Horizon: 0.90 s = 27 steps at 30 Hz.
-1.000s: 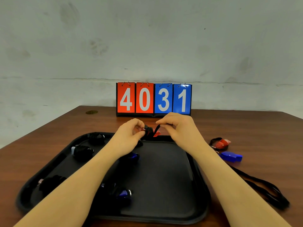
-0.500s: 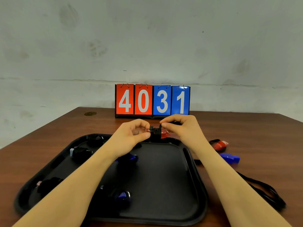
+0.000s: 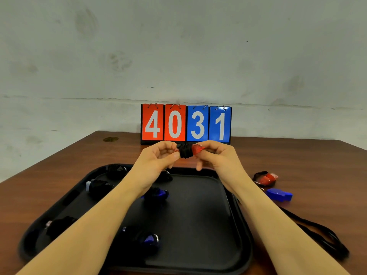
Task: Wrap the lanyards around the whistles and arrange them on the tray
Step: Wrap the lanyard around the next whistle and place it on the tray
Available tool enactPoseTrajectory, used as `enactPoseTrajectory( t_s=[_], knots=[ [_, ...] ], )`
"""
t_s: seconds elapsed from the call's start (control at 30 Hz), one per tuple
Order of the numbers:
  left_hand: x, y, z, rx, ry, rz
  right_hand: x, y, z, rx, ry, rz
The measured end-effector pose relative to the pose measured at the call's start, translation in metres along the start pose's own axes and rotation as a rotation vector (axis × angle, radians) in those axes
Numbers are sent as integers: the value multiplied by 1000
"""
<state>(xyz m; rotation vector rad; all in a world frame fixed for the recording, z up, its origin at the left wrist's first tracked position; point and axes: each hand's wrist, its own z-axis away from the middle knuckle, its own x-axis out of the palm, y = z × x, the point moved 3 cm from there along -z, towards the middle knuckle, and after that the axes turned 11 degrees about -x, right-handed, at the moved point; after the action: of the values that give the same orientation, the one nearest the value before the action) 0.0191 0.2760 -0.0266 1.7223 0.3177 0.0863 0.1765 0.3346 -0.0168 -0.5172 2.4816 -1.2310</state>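
While both hands pinch, red whistle (image 3: pixel 197 149) wrapped

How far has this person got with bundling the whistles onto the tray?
Done: several whistles bound in black cord already lie on the black plastic tray, such as a blue wrapped whistle. In hand: the left hand and right hand hold a red whistle wound in black lanyard above the tray. Left: a red whistle and a blue whistle with loose black lanyard wait on the wooden table.
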Motion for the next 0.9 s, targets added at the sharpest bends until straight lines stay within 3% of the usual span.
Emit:
enactPoseTrajectory(
  t_s=[0.27,0.47,0.7,0.9],
  knots=[
    [0,1,-1,30,44,7,4,-1,2,20,-28,-226],
    [1,0,-1,7,-23,32,2,-2,3,-5,-14,-27],
    [2,1,-1,-78,-53,209,4,-9,6,-29,-116,-25],
    [5,0,2,-38,-72,136,3,-4,3,21,-12,-1]
  ],
)
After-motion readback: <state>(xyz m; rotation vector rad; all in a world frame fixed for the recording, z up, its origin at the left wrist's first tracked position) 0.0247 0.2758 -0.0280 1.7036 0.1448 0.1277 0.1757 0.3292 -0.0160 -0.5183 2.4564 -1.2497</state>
